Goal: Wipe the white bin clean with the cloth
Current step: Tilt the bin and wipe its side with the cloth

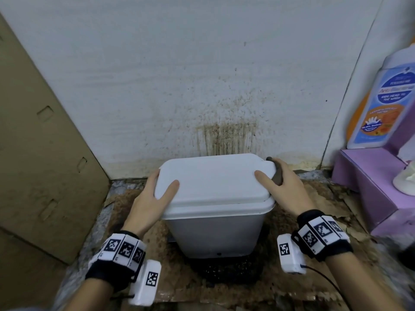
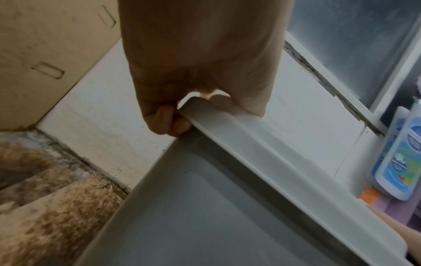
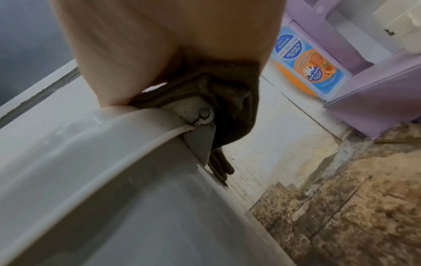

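The white bin (image 1: 213, 232) stands on the floor against the wall, its lid (image 1: 213, 180) down. My left hand (image 1: 160, 189) grips the lid's left edge, thumb on top and fingers curled under the rim (image 2: 250, 140). My right hand (image 1: 281, 185) holds a dark brown cloth (image 1: 278, 175) at the lid's right rear corner, thumb lying on the lid. In the right wrist view the cloth (image 3: 234, 100) is bunched over the lid's hinge (image 3: 203, 113) and hangs down beside the bin's wall (image 3: 114, 189). The left hand's fingers (image 2: 173, 124) press under the rim's corner.
A brown cardboard sheet (image 1: 38, 142) leans at the left. The white wall (image 1: 224, 135) behind the bin carries brown drip stains. A purple shelf (image 1: 370, 187) with a blue-and-orange bottle (image 1: 381, 104) stands at the right. The floor (image 1: 303, 221) is dirty and broken.
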